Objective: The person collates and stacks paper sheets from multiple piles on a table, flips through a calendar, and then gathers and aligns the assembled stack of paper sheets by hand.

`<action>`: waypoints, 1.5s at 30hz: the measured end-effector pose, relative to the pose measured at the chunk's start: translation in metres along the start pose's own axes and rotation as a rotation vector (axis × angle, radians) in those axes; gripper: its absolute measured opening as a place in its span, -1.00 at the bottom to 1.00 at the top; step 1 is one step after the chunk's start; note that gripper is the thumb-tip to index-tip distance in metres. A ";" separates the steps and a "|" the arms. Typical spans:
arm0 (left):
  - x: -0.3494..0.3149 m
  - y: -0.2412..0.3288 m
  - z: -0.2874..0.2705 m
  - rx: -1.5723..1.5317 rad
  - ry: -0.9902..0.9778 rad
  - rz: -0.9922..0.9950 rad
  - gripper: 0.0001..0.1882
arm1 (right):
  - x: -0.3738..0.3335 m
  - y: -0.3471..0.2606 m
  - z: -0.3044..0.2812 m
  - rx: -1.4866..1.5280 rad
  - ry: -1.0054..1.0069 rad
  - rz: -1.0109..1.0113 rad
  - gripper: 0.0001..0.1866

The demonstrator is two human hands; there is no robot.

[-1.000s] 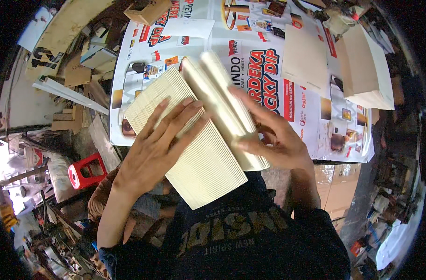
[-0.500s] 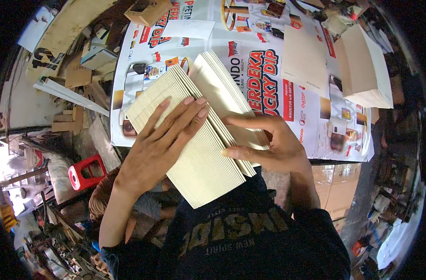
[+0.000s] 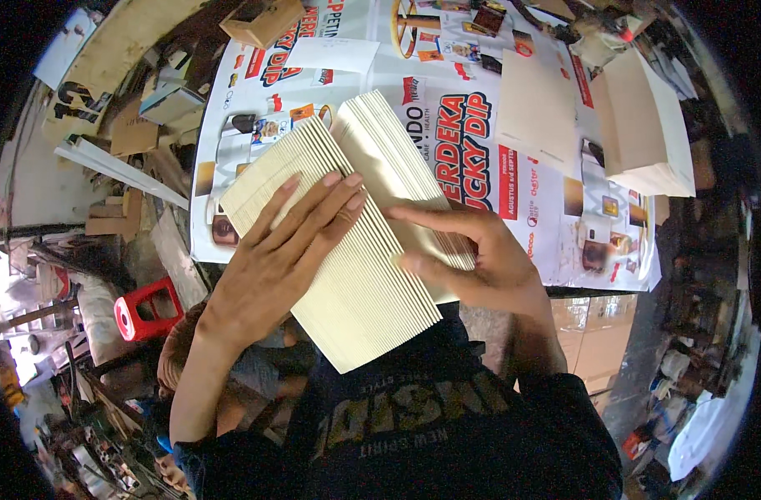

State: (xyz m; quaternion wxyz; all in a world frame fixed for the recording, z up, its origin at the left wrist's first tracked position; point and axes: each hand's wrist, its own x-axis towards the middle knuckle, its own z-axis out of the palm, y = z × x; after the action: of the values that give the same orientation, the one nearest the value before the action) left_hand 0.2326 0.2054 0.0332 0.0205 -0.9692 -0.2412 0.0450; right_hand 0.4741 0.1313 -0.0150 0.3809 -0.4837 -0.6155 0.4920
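A thick fan of cream paper sheets slants across the near edge of the table, its edges spread in fine steps. My left hand lies flat on it, fingers stretched out. Just right of the fan, partly beneath it, is another cream paper stack with stepped edges. Over this second stack reaches my right hand, thumb and index finger apart. Both tips are close to the fan's right edge, the thumb blurred. Its other fingers are mostly hidden.
A printed banner covers the table. At the right are a flat cream sheet and a tall cream paper stack. A wooden box sits at the far left. A red stool stands beyond my left arm.
The narrow strip of sheets separated by a gap at the fan's right side now lies against the fan. My right thumb has lifted from it. My left hand stays flat.
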 end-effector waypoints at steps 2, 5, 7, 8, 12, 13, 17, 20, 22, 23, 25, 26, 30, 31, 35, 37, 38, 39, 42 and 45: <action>0.000 0.000 0.001 -0.035 0.000 -0.009 -0.40 | -0.001 -0.012 0.001 -0.062 0.016 -0.028 -0.42; -0.002 0.000 0.005 0.001 0.001 -0.007 -0.41 | 0.000 -0.018 0.004 0.156 0.019 0.144 -0.32; -0.002 0.000 0.005 -0.045 0.034 -0.018 -0.41 | 0.000 -0.018 0.003 0.193 0.010 0.190 -0.32; -0.003 0.000 0.004 -0.045 0.031 -0.018 -0.41 | -0.001 -0.016 0.003 0.249 0.011 0.189 -0.33; -0.006 0.000 0.005 -0.126 0.074 -0.052 -0.39 | -0.002 -0.010 0.001 0.302 0.016 0.116 -0.35; -0.006 -0.001 0.006 -0.120 0.101 -0.025 -0.38 | -0.003 -0.008 0.000 0.301 0.016 0.116 -0.35; -0.004 -0.001 0.004 0.008 0.019 0.010 -0.37 | -0.003 0.003 0.000 0.173 0.018 0.001 -0.39; -0.007 0.000 0.005 0.005 0.042 -0.004 -0.36 | -0.002 -0.003 -0.001 0.157 0.023 -0.015 -0.41; -0.007 0.000 0.007 -0.059 0.089 -0.018 -0.36 | -0.004 -0.005 0.001 0.195 0.015 0.043 -0.39; -0.008 0.000 0.006 -0.057 0.092 -0.016 -0.36 | -0.006 -0.005 0.004 0.344 0.071 0.075 -0.44; -0.008 0.000 0.004 -0.117 0.059 -0.029 -0.35 | -0.007 -0.008 0.002 0.490 0.125 0.107 -0.48; -0.007 0.000 0.005 -0.117 0.062 -0.029 -0.35 | -0.007 -0.015 -0.004 0.328 0.058 0.193 -0.52; -0.007 0.001 0.003 -0.054 0.040 -0.014 -0.36 | -0.003 0.003 -0.010 -0.169 0.006 -0.021 -0.61; -0.007 0.001 0.002 -0.037 0.048 -0.005 -0.36 | -0.001 0.009 -0.005 -0.097 0.069 -0.085 -0.62; -0.005 0.001 0.003 -0.045 0.042 -0.001 -0.37 | -0.003 -0.003 0.003 -0.062 0.084 -0.136 -0.56; -0.005 0.001 0.002 -0.036 0.046 0.008 -0.37 | -0.003 0.000 0.003 -0.063 0.062 -0.111 -0.46; -0.004 0.002 0.002 -0.036 0.047 0.007 -0.37 | -0.003 -0.001 0.003 -0.064 0.062 -0.112 -0.46; -0.004 0.002 0.001 -0.057 0.062 -0.010 -0.37 | -0.003 -0.001 0.004 0.019 0.059 -0.056 -0.42; -0.007 0.003 0.000 -0.077 0.051 -0.047 -0.37 | -0.002 0.005 0.001 -0.006 0.048 -0.095 -0.42; -0.010 -0.002 0.006 -0.072 0.073 -0.030 -0.35 | -0.006 -0.012 -0.002 0.066 0.080 -0.038 -0.53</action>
State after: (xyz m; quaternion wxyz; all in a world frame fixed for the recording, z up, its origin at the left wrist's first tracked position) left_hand 0.2225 0.2025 0.0277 -0.0052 -0.9666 -0.2561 0.0007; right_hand 0.4749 0.1249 -0.0033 0.4303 -0.4784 -0.5923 0.4849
